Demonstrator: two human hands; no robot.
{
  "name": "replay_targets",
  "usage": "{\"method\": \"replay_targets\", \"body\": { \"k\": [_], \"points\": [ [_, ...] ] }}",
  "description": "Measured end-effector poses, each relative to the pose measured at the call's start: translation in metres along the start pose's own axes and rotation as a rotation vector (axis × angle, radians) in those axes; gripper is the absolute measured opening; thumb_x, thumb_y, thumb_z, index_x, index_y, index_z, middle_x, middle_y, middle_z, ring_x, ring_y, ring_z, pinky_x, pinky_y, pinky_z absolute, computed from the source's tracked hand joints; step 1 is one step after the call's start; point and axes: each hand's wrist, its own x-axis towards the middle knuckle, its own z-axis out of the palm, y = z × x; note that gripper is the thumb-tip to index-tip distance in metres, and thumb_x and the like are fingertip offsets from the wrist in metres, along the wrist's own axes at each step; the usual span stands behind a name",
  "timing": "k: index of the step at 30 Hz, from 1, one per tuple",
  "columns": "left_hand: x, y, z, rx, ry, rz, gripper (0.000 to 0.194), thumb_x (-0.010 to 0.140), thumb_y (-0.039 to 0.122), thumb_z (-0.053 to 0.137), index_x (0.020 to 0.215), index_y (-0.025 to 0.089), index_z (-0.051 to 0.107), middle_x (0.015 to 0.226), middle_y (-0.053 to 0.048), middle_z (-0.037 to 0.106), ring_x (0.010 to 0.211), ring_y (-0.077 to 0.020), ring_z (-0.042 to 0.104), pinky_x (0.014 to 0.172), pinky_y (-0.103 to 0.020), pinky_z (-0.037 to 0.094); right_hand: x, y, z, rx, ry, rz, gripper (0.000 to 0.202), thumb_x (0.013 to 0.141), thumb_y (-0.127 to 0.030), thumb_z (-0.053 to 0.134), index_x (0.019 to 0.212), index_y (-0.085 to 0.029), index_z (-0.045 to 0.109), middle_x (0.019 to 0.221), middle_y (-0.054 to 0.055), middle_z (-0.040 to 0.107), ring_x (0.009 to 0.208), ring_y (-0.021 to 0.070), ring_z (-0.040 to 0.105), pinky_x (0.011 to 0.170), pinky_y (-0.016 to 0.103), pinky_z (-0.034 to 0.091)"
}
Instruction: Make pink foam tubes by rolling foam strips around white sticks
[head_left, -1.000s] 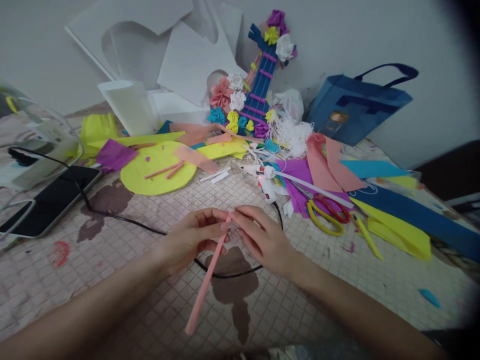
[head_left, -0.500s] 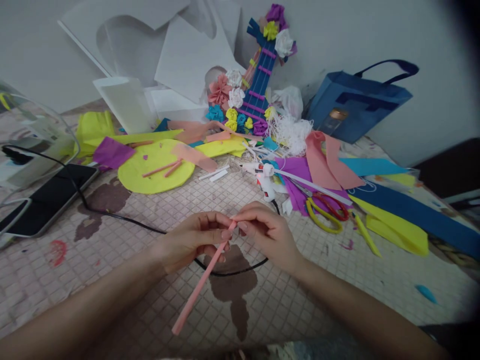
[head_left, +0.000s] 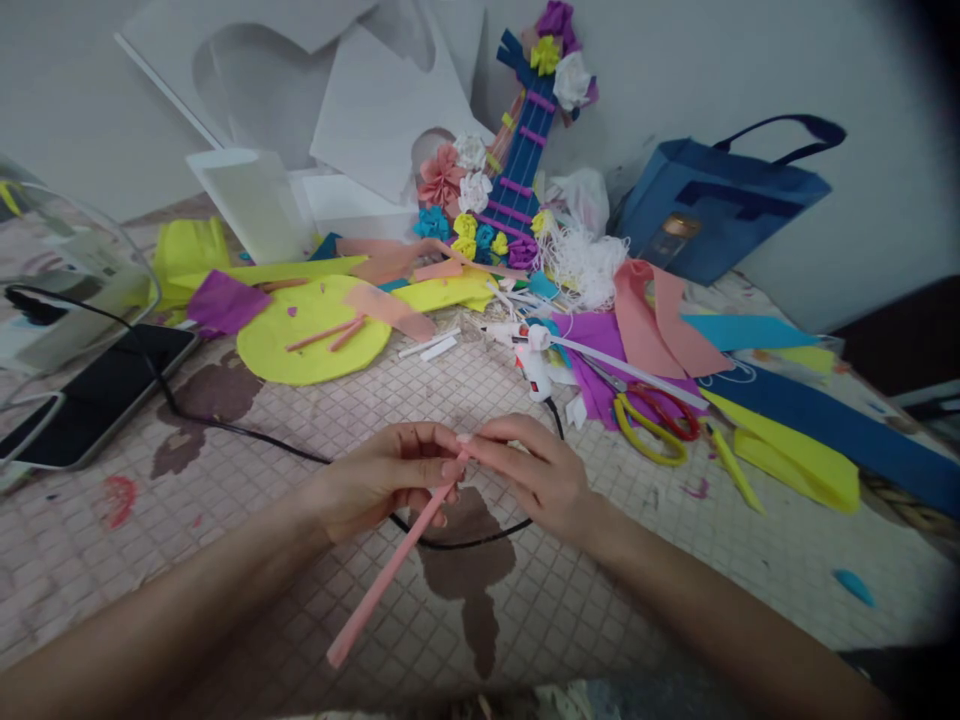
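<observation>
A thin pink stick of rolled paper (head_left: pixel 394 572) slants down to the left in front of me. My left hand (head_left: pixel 382 472) is closed round its upper part, with thumb and fingers pinching it. At the top end, my right hand (head_left: pixel 541 488) has its fingertips closed on the tip; the right thumb is mostly hidden. Just beyond the hands lies a white hot glue gun (head_left: pixel 534 365), its black cord (head_left: pixel 472 547) looping on the table beneath them. Two pink paper rolls (head_left: pixel 324 335) rest on a yellow paper circle (head_left: pixel 289 365).
Scissors (head_left: pixel 649 440), a yellow pen-like piece (head_left: pixel 735 470) and paper strips (head_left: pixel 810 420) lie at right. A flower-decked blue paper guitar (head_left: pixel 521 150) leans at the back beside a blue bag (head_left: pixel 720 215). A phone (head_left: pixel 97 400) and power strip (head_left: pixel 45 340) are left.
My right hand's fingers have shifted from a thumb-and-finger pinch to lying over the stick's top end. The stick's lower end has swung slightly left. The left hand keeps its hold.
</observation>
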Motion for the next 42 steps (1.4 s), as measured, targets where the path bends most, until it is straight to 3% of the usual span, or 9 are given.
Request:
{"method": "replay_targets", "body": {
  "k": [5, 10, 15, 24, 30, 35, 42],
  "points": [
    [0.001, -0.001, -0.001, -0.011, 0.019, 0.007, 0.017, 0.07, 0.016, 0.073, 0.085, 0.015, 0.064, 0.066, 0.002, 0.06, 0.055, -0.0083, 0.058, 0.05, -0.019, 0.054, 0.003, -0.002, 0.004, -0.011, -0.074, 0.004, 0.031, 0.092, -0.016, 0.04, 0.116, -0.028, 0.055, 0.101, 0.007, 0.058, 0.092, 0.0196, 0.056, 0.078, 0.037, 0.05],
    [0.001, -0.002, 0.001, 0.022, -0.012, 0.012, 0.015, 0.071, 0.018, 0.072, 0.085, 0.016, 0.065, 0.066, 0.001, 0.061, 0.057, -0.0089, 0.058, 0.053, -0.02, 0.054, 0.002, -0.002, 0.002, 0.366, -0.044, 0.234, 0.022, 0.093, -0.025, 0.042, 0.109, -0.025, 0.058, 0.104, 0.007, 0.052, 0.102, 0.0188, 0.053, 0.088, 0.039, 0.047],
    [0.0, -0.002, 0.003, 0.085, -0.025, 0.042, 0.016, 0.071, 0.021, 0.073, 0.085, 0.016, 0.067, 0.066, 0.001, 0.06, 0.055, -0.0081, 0.056, 0.051, -0.02, 0.054, 0.0, 0.002, 0.004, 0.6, -0.031, 0.39, 0.027, 0.095, -0.036, 0.04, 0.104, -0.024, 0.062, 0.102, 0.005, 0.054, 0.096, 0.0165, 0.055, 0.077, 0.031, 0.051],
    [0.001, -0.004, 0.002, 0.103, -0.038, 0.054, 0.017, 0.071, 0.022, 0.074, 0.084, 0.016, 0.065, 0.067, 0.001, 0.062, 0.056, -0.0081, 0.058, 0.054, -0.021, 0.054, 0.003, -0.002, 0.009, 0.681, 0.014, 0.462, 0.018, 0.087, -0.035, 0.056, 0.1, -0.022, 0.058, 0.091, 0.002, 0.057, 0.085, 0.0136, 0.058, 0.075, 0.029, 0.051],
    [0.003, -0.008, -0.002, 0.151, -0.024, 0.053, 0.02, 0.071, 0.025, 0.074, 0.085, 0.015, 0.064, 0.068, -0.001, 0.064, 0.054, -0.0088, 0.059, 0.053, -0.021, 0.053, 0.0, 0.0, 0.011, 0.551, 0.015, 0.419, 0.016, 0.088, -0.031, 0.055, 0.101, -0.023, 0.056, 0.093, 0.003, 0.056, 0.088, 0.0149, 0.057, 0.076, 0.03, 0.051],
    [0.002, -0.005, 0.002, 0.142, -0.009, 0.104, 0.02, 0.071, 0.023, 0.074, 0.086, 0.016, 0.064, 0.068, 0.001, 0.063, 0.055, -0.0078, 0.058, 0.053, -0.02, 0.052, -0.001, 0.002, 0.007, 0.498, -0.005, 0.26, 0.026, 0.087, -0.037, 0.056, 0.11, -0.026, 0.055, 0.104, 0.005, 0.053, 0.099, 0.0179, 0.053, 0.081, 0.033, 0.049],
    [-0.001, -0.001, 0.004, 0.165, 0.006, 0.128, 0.025, 0.068, 0.022, 0.076, 0.088, 0.016, 0.062, 0.073, 0.001, 0.061, 0.058, -0.0086, 0.057, 0.052, -0.02, 0.051, -0.001, 0.003, 0.002, 0.43, 0.074, 0.235, 0.015, 0.087, -0.022, 0.056, 0.101, -0.026, 0.06, 0.098, 0.003, 0.056, 0.095, 0.017, 0.054, 0.086, 0.037, 0.046]
  ]
}}
